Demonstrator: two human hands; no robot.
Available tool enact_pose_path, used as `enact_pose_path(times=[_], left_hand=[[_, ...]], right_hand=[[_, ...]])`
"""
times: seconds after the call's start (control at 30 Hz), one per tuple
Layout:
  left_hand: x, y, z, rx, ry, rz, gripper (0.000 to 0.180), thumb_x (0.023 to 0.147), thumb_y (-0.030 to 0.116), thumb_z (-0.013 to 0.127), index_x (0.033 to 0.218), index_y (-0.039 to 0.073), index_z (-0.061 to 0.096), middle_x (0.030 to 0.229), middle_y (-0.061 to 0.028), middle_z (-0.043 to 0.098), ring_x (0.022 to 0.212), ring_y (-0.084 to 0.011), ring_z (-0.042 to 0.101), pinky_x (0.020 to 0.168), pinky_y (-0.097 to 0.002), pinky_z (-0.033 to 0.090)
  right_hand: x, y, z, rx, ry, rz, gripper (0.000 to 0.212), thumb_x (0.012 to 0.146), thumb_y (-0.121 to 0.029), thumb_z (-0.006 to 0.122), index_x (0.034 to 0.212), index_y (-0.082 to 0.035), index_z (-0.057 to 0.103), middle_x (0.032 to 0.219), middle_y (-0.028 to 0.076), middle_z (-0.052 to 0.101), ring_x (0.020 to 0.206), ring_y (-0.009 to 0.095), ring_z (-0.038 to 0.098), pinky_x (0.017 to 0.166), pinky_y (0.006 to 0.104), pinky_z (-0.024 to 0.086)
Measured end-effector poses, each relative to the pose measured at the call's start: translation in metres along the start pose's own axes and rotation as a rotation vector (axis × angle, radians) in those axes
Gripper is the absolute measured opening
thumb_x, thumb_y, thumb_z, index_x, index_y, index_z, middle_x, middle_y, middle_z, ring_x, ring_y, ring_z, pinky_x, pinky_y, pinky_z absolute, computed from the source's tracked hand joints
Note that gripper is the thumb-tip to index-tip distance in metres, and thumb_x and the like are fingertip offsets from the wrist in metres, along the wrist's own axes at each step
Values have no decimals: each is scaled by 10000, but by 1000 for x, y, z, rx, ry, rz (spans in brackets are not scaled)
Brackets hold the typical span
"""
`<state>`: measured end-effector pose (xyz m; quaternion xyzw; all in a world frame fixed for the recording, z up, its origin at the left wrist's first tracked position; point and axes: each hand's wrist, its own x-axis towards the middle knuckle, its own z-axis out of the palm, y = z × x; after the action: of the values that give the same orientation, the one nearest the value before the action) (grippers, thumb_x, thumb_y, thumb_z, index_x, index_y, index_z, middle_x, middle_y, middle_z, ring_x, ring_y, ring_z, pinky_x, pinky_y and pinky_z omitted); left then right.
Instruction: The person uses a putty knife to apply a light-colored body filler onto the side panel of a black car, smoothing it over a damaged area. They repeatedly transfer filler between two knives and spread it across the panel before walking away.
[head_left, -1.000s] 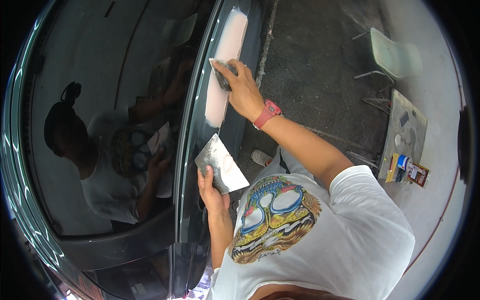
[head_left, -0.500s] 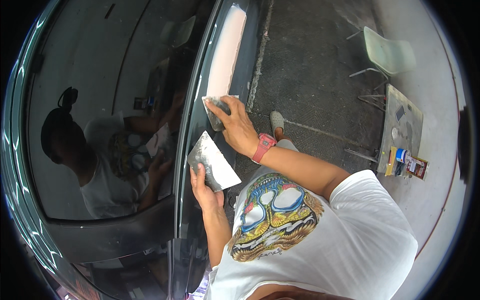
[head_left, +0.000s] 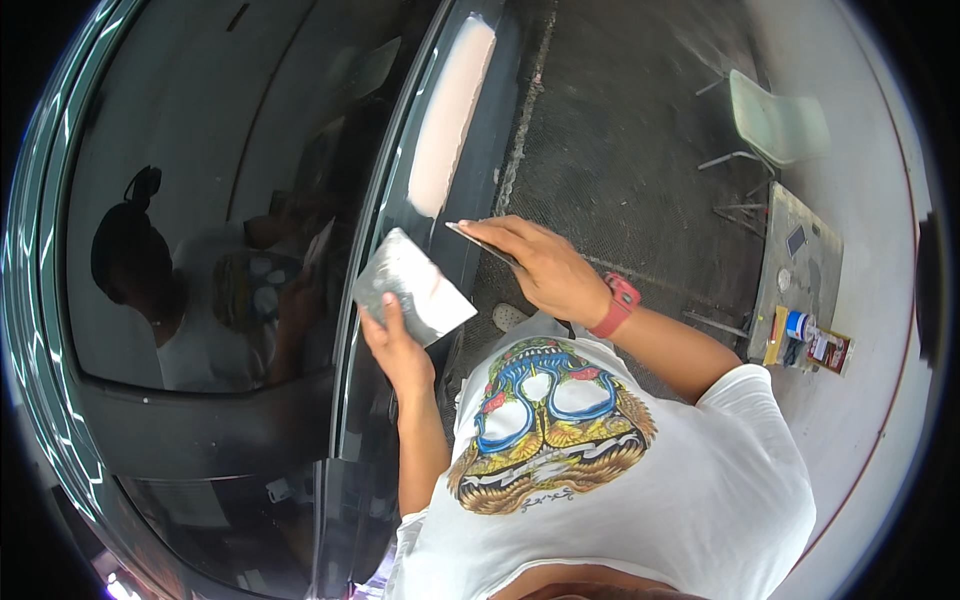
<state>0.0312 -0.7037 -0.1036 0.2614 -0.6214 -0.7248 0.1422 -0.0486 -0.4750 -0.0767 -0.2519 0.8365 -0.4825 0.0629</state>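
My left hand [head_left: 402,352] grips a flat square metal plate [head_left: 412,285] with a smear of white paste, thumb on top and fingers underneath. In my right hand [head_left: 560,270] is a thin metal spreader [head_left: 484,243], turned nearly edge-on, its tip just off the car's side. A long pale pink strip of body filler [head_left: 450,120] runs along the dark car panel [head_left: 465,205] below the window. The strip's near end lies just beyond both tools. My right wrist wears a red watch [head_left: 616,304].
The dark car window [head_left: 230,200] fills the left and reflects me. At right, a low worn table [head_left: 800,255] bears a phone [head_left: 796,240], a blue-and-white can [head_left: 798,325] and packets. A pale chair [head_left: 775,120] stands behind it by the wall, on a dark textured floor [head_left: 610,150].
My right hand has drawn the spreader off the filler, toward me and to the right, tilting it edge-on. The strip's near end now shows. My left hand's plate has shifted slightly left and away.
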Motion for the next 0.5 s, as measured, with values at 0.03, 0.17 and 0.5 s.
enact_pose_path(times=[0.03,0.17,0.5], left_hand=[[-2,6,3,87,-68,29,436,1120,279,596,1444,-9,548,1322,-123,651,1189,-183,614,1056,-338,466],[-5,19,17,189,-170,35,482,1123,288,586,1490,-17,522,1382,-130,640,1222,-188,607,1087,-338,454],[19,2,16,-276,31,-88,426,1125,275,575,1444,-5,548,1293,-131,683,1147,-210,665,1003,-364,524]], right_hand=[[0,-16,-10,-178,-47,-3,656,914,45,588,1499,-249,613,1437,131,604,1315,375,595,1157,549,438],[-5,-29,6,-551,-138,-191,593,885,-21,666,1393,-324,696,1456,45,602,1465,320,476,1228,736,252],[-5,-77,-30,-331,-306,-486,553,895,-131,707,1405,-342,677,1519,120,535,1505,411,440,1218,775,262]])
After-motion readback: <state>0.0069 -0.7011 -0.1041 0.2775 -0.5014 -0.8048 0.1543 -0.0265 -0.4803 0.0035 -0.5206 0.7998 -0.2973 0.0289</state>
